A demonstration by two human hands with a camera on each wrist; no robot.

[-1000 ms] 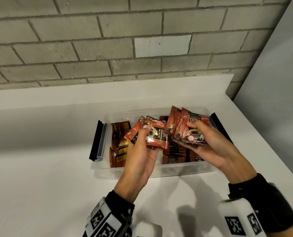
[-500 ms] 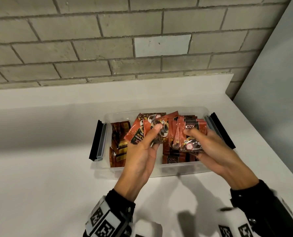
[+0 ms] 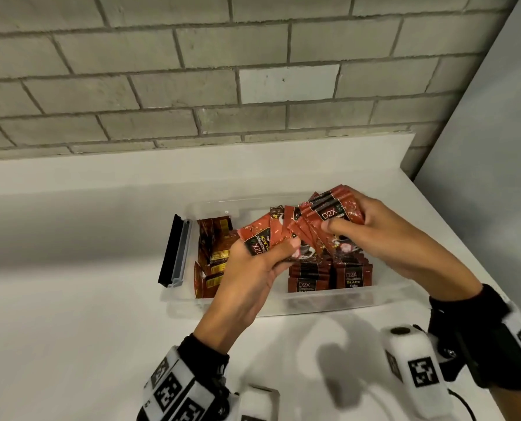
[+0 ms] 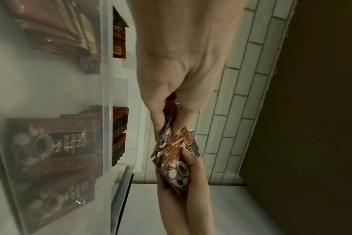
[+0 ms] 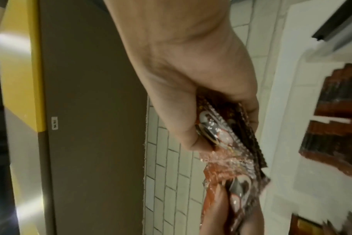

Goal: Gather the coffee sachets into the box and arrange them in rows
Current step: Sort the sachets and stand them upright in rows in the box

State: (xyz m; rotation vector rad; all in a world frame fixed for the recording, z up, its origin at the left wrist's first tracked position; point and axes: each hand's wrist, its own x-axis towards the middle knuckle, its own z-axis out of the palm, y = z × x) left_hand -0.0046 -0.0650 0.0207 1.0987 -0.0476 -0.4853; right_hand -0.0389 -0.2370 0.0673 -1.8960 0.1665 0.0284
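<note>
A clear plastic box point(image 3: 329, 305) stands on the white counter. Inside it, red D2X coffee sachets point(image 3: 329, 278) stand in rows at the middle and right, and darker brown sachets point(image 3: 212, 256) fill the left end. Above the box, both hands hold a fanned bunch of red sachets point(image 3: 298, 229). My left hand point(image 3: 262, 256) pinches the bunch's left part point(image 4: 171, 143) between thumb and fingers. My right hand point(image 3: 359, 226) grips the right part point(image 5: 221, 127), thumb on the front sachet.
The box's black and grey clip handle point(image 3: 175, 252) sticks out on the left side. A brick wall point(image 3: 222, 71) rises behind the counter's raised back edge, and a grey panel point(image 3: 496, 147) bounds the right. White counter point(image 3: 71, 299) lies left of and in front of the box.
Both hands have come closer together, and the two bunches now overlap into one fan. The right hand has lifted and tilted its sachets up and back.
</note>
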